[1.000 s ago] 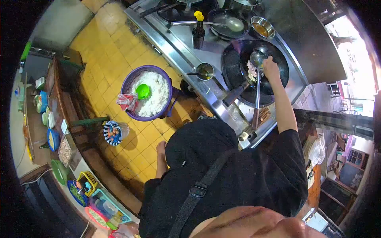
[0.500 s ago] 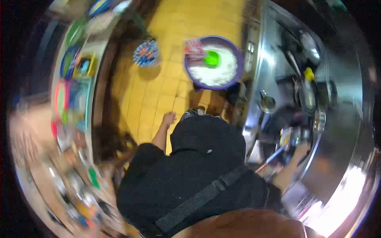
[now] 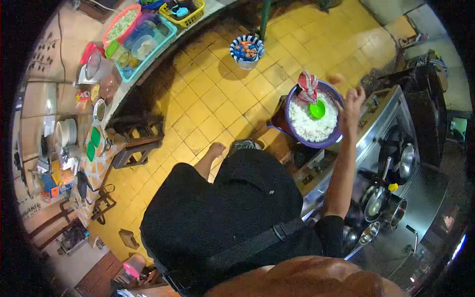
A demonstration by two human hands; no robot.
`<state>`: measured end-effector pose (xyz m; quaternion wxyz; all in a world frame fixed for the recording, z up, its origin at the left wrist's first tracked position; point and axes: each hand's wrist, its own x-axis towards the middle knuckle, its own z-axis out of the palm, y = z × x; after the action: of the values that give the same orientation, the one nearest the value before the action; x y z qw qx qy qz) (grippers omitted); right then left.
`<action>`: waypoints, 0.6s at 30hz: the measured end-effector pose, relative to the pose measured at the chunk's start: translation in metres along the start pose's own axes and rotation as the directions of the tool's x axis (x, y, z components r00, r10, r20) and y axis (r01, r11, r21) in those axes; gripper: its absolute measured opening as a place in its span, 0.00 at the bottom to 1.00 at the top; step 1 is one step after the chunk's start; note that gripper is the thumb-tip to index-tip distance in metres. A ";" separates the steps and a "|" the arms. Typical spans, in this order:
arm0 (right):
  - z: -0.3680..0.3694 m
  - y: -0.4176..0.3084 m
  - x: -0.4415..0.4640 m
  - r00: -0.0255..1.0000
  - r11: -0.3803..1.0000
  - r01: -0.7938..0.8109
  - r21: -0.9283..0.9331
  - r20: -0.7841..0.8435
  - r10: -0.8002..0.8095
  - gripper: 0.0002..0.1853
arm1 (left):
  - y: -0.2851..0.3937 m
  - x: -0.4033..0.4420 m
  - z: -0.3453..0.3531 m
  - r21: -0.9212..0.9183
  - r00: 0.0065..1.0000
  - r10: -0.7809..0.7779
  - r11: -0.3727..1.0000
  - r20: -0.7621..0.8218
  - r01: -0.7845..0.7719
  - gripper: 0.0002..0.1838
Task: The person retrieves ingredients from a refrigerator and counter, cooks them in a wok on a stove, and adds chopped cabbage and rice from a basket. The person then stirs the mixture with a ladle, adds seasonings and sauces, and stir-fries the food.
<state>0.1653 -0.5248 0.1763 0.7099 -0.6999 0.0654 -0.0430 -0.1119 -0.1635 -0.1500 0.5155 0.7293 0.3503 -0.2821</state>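
A purple basin (image 3: 297, 134) holds white rice (image 3: 310, 127), with a bright green bowl or scoop (image 3: 317, 110) lying on it. A red-and-white cloth (image 3: 308, 87) rests at the basin's far edge. My right hand (image 3: 352, 103) is raised beside the basin's right rim, fingers apart and nothing in them. Whether it touches the rim I cannot tell. Low by my body, over the yellow floor, my left hand (image 3: 216, 149) has its fingers curled in, with nothing visible in them.
On the right, the metal stove counter (image 3: 420, 198) carries a wok (image 3: 373, 204), a pot (image 3: 397, 212) and a ladle (image 3: 369, 232). A striped bin (image 3: 247, 51) stands on the tiled floor. The left counter bears a turquoise basket (image 3: 147, 62); a wooden stool (image 3: 138, 148) sits below.
My right hand has left the pots on the stove and come up beside the rice basin. The view has turned, so the basin now appears lower and further right. My left hand stays low.
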 end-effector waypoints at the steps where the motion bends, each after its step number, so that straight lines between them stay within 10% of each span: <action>1: 0.015 0.002 0.003 0.998 0.991 0.055 -0.120 0.047 -0.050 0.31 | 0.001 0.003 -0.006 -0.007 0.999 -0.044 0.999 -0.022 0.043 0.12; 4: 0.024 0.031 -0.007 0.968 0.855 0.242 -0.458 0.058 -0.244 0.19 | 0.002 0.001 -0.016 -0.229 0.991 -0.123 0.967 -0.047 0.109 0.12; 12: -0.141 0.093 -0.197 0.924 0.700 -0.094 -0.708 -0.324 -0.203 0.10 | -0.014 0.031 -0.037 -0.021 0.992 -0.072 0.997 0.108 0.075 0.10; 14: -0.189 0.084 -0.277 0.899 0.097 -0.310 -0.946 -0.325 -0.293 0.19 | 0.005 0.036 -0.044 0.082 0.980 -0.112 0.992 0.164 0.100 0.10; 16: -0.211 0.094 -0.371 0.597 0.004 -0.789 -0.615 -0.767 -0.235 0.31 | 0.006 0.066 -0.049 -0.017 0.923 -0.207 0.974 0.325 0.224 0.10; 18: -0.176 0.056 -0.400 -0.100 -0.229 -0.971 0.064 -0.984 0.148 0.48 | 0.005 0.109 -0.046 0.120 0.883 -0.270 0.963 0.384 0.243 0.09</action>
<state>-0.2589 -0.6367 0.1317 -0.0195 -0.6105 0.7768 0.1529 -0.0405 -0.0971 -0.2170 0.5087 0.6212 0.3219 -0.5016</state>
